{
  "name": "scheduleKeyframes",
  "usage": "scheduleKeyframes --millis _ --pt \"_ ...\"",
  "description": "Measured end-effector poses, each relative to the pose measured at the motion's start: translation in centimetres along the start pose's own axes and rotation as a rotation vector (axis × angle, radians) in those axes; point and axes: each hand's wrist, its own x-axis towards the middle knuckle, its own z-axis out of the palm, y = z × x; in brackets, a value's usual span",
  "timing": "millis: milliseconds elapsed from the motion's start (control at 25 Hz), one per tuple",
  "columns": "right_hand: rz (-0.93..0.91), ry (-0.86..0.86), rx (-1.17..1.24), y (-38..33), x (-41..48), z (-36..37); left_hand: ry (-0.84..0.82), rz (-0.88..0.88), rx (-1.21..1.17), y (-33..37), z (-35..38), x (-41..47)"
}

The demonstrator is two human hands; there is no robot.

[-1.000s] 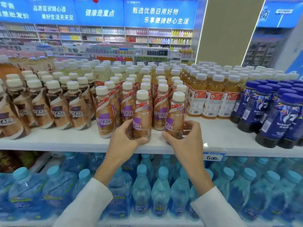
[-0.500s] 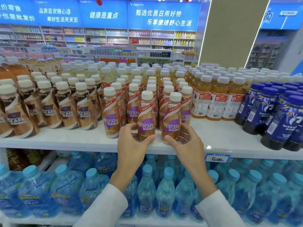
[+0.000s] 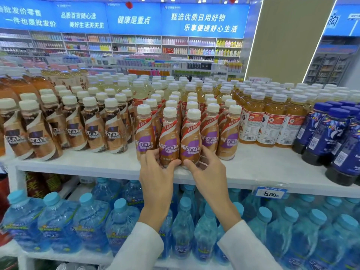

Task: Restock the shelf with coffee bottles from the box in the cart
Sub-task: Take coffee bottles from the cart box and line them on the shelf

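Observation:
Two Nescafe coffee bottles with purple labels and cream caps stand side by side at the front of the white shelf. My left hand grips the base of the left bottle. My right hand grips the base of the right bottle. Both bottles are upright, touching each other, with their labels facing me. More purple-label coffee bottles stand in rows right behind and beside them. The box and cart are out of view.
Dark-label Nescafe bottles fill the shelf's left part. Orange tea bottles and dark blue bottles stand to the right. Water bottles pack the shelf below. A price tag hangs on the shelf edge.
Both hands have brought the two bottles closer together and turned them, so their labels now face forward. The camera has moved nearer and slightly right.

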Motion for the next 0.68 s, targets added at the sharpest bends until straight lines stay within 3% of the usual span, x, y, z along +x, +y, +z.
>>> scheduleKeyframes --millis 480,680 --pt "-0.002 -0.019 -0.03 0.0 0.1 0.6 0.039 0.034 0.026 -0.2 1.0 -0.4" --pt "-0.015 -0.017 -0.048 0.1 0.0 0.6 -0.026 -0.003 -0.039 -0.3 -0.3 -0.2"
